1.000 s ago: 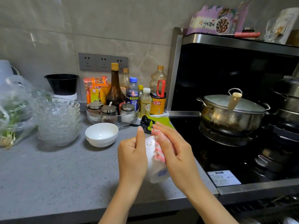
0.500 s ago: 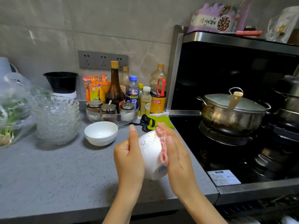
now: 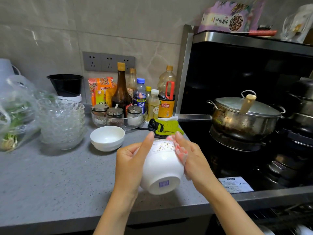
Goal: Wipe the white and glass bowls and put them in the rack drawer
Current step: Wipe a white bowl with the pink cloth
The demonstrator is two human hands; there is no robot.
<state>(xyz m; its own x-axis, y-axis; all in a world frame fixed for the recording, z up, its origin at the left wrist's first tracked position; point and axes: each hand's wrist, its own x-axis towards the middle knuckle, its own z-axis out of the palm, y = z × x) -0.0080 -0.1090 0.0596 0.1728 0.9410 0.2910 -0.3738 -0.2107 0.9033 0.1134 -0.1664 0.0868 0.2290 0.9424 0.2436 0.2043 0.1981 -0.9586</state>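
My left hand (image 3: 131,164) grips a white bowl with a gold pattern (image 3: 161,168), tipped so its base with a purple mark faces me, above the counter's front edge. My right hand (image 3: 193,160) presses a pink and white cloth (image 3: 180,152) against the bowl's right side with straight fingers. A second, plain white bowl (image 3: 107,138) stands upright on the grey counter (image 3: 50,180). Left of it rises a stack of several glass bowls (image 3: 61,122). The rack drawer is dimly seen at the lower right edge (image 3: 288,223).
Behind the bowls stand sauce bottles (image 3: 122,92), a glass tray of spice jars (image 3: 118,116) and a green and black cloth (image 3: 165,127). A bag of greens (image 3: 13,116) lies at the left. On the black stove to the right sits a lidded steel pot (image 3: 243,116).
The bowl has turned in my hands from rim-side up to base toward me. My right hand with the cloth has slid along its outside, and both hands moved slightly down.
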